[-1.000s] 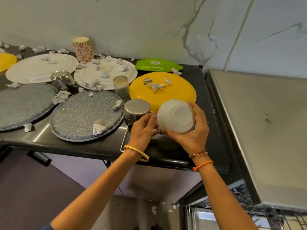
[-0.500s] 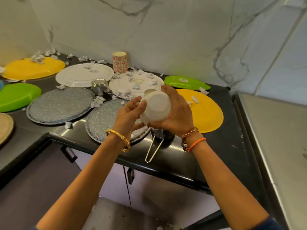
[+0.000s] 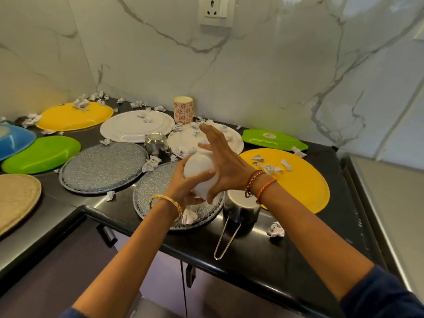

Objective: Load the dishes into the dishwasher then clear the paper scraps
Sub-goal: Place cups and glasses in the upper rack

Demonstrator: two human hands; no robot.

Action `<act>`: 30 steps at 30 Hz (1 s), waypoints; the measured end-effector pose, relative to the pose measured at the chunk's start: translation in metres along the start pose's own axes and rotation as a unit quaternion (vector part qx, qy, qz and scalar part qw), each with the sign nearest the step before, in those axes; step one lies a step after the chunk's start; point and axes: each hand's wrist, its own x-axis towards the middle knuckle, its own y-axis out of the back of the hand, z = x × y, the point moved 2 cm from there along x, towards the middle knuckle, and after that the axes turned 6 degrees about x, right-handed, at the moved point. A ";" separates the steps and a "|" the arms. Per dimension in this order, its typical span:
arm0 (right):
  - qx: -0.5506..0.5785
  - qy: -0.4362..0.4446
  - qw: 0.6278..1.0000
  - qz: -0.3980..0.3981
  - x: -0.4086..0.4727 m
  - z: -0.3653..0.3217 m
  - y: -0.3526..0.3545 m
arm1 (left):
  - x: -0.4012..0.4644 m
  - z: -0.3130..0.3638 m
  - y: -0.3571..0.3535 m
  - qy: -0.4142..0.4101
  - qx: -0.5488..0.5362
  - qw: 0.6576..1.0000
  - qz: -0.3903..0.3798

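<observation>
Above the worktop [image 3: 296, 255], the left hand [image 3: 183, 187] gripped the white bowl [image 3: 200, 173] from below, its fingers curled round it, while the right hand [image 3: 226, 166] pressed straight fingers against its side.

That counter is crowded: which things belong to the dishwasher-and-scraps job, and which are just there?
Part of the job:
white bowl, gripped by the left hand, right hand open against it
plates, e.g. yellow plate
steel saucepan
paper scraps

Just there:
wall socket
cabinet handle
</observation>
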 end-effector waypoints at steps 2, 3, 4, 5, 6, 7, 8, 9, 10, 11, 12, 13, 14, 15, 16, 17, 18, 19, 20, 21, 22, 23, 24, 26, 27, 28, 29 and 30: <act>0.009 0.003 1.000 -0.004 0.006 0.007 0.007 | 0.003 0.003 0.000 0.004 -0.032 0.999 0.019; 0.021 -0.007 0.999 0.025 0.008 0.013 0.011 | 0.004 0.007 0.001 0.001 -0.046 0.999 0.028; 0.049 -0.032 0.996 0.067 0.008 0.020 0.015 | 0.004 0.011 0.002 -0.001 -0.062 0.997 0.034; 0.097 -0.078 0.986 0.112 0.007 0.028 0.018 | 0.005 0.015 0.004 0.001 -0.084 0.996 0.038; 0.148 -0.136 0.968 0.149 0.006 0.040 0.017 | 0.006 0.018 0.006 0.008 -0.109 0.993 0.042; 0.178 -0.195 0.949 0.171 0.005 0.056 0.013 | 0.006 0.022 0.009 0.016 -0.135 0.990 0.043; 0.169 -0.252 0.937 0.176 0.005 0.073 0.007 | 0.005 0.025 0.011 0.020 -0.156 0.987 0.040; 0.122 -0.302 0.933 0.155 0.004 0.089 0.000 | 0.004 0.027 0.014 0.021 -0.171 0.984 0.033; 0.064 -0.342 0.932 0.103 0.004 0.102 -0.007 | 0.002 0.029 0.015 0.023 -0.184 0.982 0.022; 0.014 -0.368 0.929 0.036 0.003 0.111 -0.014 | 0.002 0.029 0.017 0.026 -0.190 0.981 0.012; -0.024 -0.383 0.923 -0.013 0.003 0.116 -0.019 | 0.001 0.029 0.018 0.033 -0.190 0.981 -0.001; -0.045 -0.390 0.919 -0.033 0.004 0.118 -0.022 | 0.001 0.027 0.019 0.042 -0.188 0.981 -0.021; -0.052 -0.394 0.917 -0.028 0.006 0.116 -0.023 | 0.000 0.026 0.019 0.052 -0.187 0.980 -0.047; -0.053 -0.397 0.916 -0.013 0.008 0.114 -0.022 | 0.000 0.025 0.018 0.061 -0.188 0.978 -0.068; -0.052 -0.400 0.915 -0.005 0.011 0.112 -0.021 | -0.001 0.025 0.016 0.067 -0.195 0.975 -0.086; -0.053 -0.402 0.914 0.001 0.013 0.111 -0.020 | -0.003 0.025 0.014 0.066 -0.211 0.971 -0.094; -0.051 -0.405 0.913 0.013 0.014 0.110 -0.018 | -0.005 0.026 0.011 0.060 -0.235 0.965 -0.097; -0.045 -0.404 0.913 0.040 0.013 0.107 -0.015 | -0.007 0.028 0.007 0.052 -0.262 0.959 -0.100; -0.023 -0.406 0.909 0.092 0.011 0.104 -0.011 | -0.009 0.030 0.003 0.045 -0.278 0.953 -0.110; 0.016 -0.407 0.899 0.161 0.007 0.101 -0.005 | -0.011 0.032 -0.001 0.041 -0.285 0.950 -0.123; 0.074 -0.406 0.879 0.237 0.003 0.096 0.001 | -0.012 0.033 -0.005 0.038 -0.282 0.949 -0.132; 0.142 -0.406 0.850 0.304 -0.004 0.089 0.007 | -0.013 0.034 -0.010 0.037 -0.269 0.952 -0.140; 0.218 -0.402 0.814 0.359 -0.011 0.082 0.014 | -0.015 0.035 -0.016 0.036 -0.248 0.957 -0.145; 0.356 -0.367 0.745 0.429 -0.035 0.066 0.031 | -0.018 0.034 -0.034 0.042 -0.223 0.958 -0.175; 0.388 -0.347 0.724 0.452 -0.050 0.054 0.040 | -0.020 0.032 -0.044 0.046 -0.216 0.956 -0.192; 0.409 -0.335 0.702 0.476 -0.068 0.046 0.047 | -0.023 0.030 -0.056 0.050 -0.198 0.957 -0.208; 0.414 -0.333 0.685 0.499 -0.087 0.036 0.053 | -0.027 0.028 -0.068 0.056 -0.189 0.954 -0.227; 0.407 -0.327 0.677 0.519 -0.106 0.023 0.062 | -0.031 0.022 -0.082 0.062 -0.190 0.946 -0.255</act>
